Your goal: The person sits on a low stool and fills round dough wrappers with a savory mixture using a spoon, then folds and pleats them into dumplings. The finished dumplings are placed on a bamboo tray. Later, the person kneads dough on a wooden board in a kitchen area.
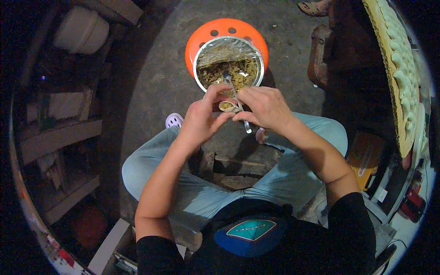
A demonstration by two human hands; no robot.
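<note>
A folded dough wrapper [236, 109] with yellowish filling showing at its left opening is held between my hands, above the near rim of a bowl. My left hand [202, 111] grips its left side, while my right hand [264, 105] pinches the dough at the right. Minced filling [242, 68] lies in the round metal-rimmed bowl [196, 65], whose far half has clear plastic film [227, 50] over it. A metal spoon [228, 77] rests with its head in the filling. Its handle runs towards me past the right fingers, which partly hide it; I cannot tell whether they touch it.
An orange plastic stool [194, 43] with round holes carries the bowl. On the right, a tray [388, 79] bears rows of pale shaped dumplings [400, 75]. Dark wooden shelving [62, 141] stands left. Another person's sandalled foot [314, 8] shows at the top right.
</note>
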